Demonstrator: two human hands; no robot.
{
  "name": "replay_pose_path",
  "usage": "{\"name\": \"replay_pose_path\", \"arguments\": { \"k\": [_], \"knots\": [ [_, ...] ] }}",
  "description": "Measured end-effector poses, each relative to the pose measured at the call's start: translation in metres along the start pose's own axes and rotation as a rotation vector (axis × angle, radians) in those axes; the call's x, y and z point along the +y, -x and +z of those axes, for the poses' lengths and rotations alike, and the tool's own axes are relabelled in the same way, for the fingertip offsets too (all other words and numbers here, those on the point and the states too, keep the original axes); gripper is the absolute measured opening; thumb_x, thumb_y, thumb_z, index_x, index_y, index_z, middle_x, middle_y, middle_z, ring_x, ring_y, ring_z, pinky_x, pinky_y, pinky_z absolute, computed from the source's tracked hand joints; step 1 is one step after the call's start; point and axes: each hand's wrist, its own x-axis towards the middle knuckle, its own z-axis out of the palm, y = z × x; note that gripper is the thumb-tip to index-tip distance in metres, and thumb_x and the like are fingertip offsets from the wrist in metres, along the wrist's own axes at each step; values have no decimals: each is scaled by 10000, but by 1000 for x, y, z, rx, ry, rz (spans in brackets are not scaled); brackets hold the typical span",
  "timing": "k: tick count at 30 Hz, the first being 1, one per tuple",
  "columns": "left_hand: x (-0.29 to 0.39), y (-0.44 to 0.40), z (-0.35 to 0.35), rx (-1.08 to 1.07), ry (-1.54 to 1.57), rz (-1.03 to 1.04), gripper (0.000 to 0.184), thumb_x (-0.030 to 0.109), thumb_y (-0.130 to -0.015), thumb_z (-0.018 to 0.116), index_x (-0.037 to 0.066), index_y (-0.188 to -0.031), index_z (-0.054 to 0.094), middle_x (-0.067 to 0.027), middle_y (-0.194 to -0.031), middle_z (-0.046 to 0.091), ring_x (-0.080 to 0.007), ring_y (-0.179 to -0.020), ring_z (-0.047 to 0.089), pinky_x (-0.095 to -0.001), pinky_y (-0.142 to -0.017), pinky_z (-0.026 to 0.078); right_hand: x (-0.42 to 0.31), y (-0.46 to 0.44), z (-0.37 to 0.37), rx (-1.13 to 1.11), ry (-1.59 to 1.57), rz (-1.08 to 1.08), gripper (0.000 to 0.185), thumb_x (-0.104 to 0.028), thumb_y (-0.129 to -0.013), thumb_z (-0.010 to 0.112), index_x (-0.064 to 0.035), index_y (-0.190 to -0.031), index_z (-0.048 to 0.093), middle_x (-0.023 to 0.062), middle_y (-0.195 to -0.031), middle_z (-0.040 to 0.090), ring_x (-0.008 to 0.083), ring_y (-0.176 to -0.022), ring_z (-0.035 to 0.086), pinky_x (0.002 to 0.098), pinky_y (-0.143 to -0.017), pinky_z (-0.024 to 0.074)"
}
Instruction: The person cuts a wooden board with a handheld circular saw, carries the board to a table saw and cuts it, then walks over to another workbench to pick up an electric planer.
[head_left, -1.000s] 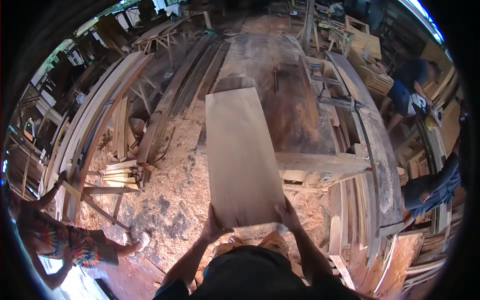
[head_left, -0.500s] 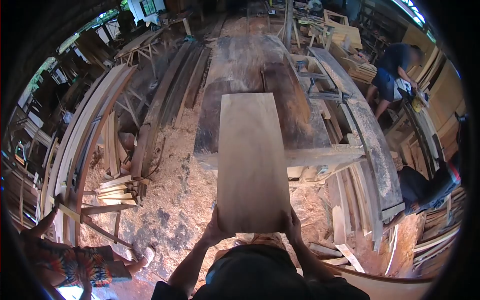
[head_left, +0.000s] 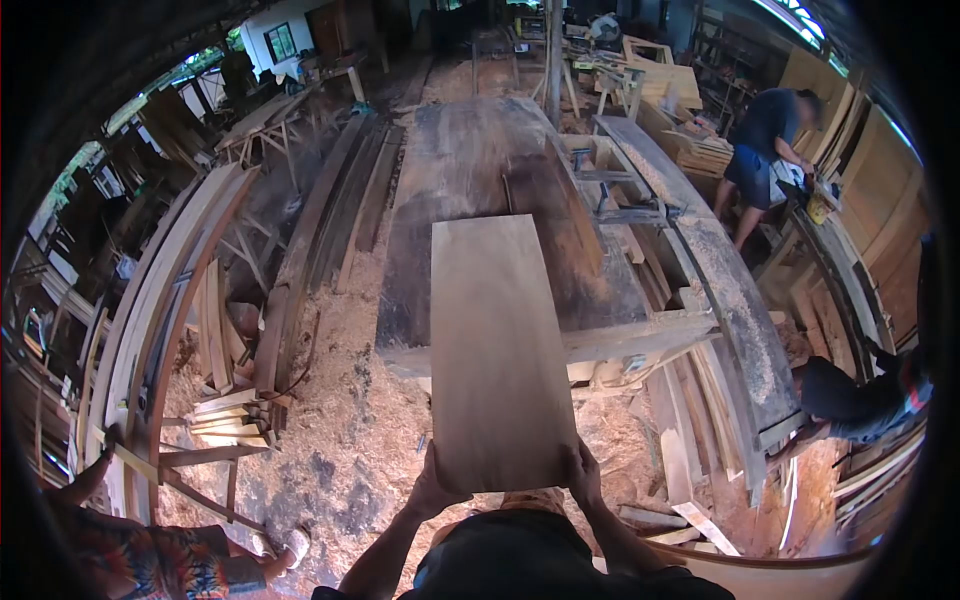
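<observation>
A wide, smooth wooden board [head_left: 497, 350] extends forward from my body, its far end over the dark workbench [head_left: 450, 150]. My left hand [head_left: 437, 486] grips its near left corner. On the opposite side, my right hand [head_left: 583, 474] holds the near right edge. The fingers of both hands are partly hidden beneath the board.
Long planks [head_left: 150, 300] rest on a stand at left, beside a person in patterned clothing [head_left: 150, 560]. Short offcuts [head_left: 230, 420] lie stacked on the shavings-covered floor [head_left: 350, 440]. A shavings-strewn plank [head_left: 715, 270] runs along the right. Another person [head_left: 765, 150] works at far right.
The board and both hands sit slightly lower in view, and the surroundings have shifted left and down as my head moved. Both hands keep their hold on the board.
</observation>
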Motion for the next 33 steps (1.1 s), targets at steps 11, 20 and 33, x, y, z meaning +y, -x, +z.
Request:
{"name": "replay_pose_path", "arguments": {
  "k": [11,20,33],
  "knots": [
    [14,-7,-7,-46,47,-94,1335,205,-628,906,5,-1480,-101,-262,-1413,389,-320,-1309,437,-401,-1043,412,-2,-7,-4,-55,-83,124,603,-438,-977,474,-13,-1403,436,184,-1120,644,213,-944,651,319,-781,532],
    [32,-5,-9,-36,52,-93,1294,195,-609,908,21,-1490,-24,-244,-1400,409,-317,-1311,434,-405,-1036,412,-8,-3,-6,-9,-61,-21,543,-367,-990,495,-15,-1401,450,142,-1117,661,190,-921,653,314,-771,537],
    [24,-15,-4,-21,182,5,1292,174,-609,908,57,-1497,-23,-213,-1362,445,-288,-1257,477,-401,-1012,438,-8,-12,-3,-9,-116,34,490,-300,-992,511,19,-1364,485,91,-1142,637,126,-973,591,261,-833,492]
  ]
}}
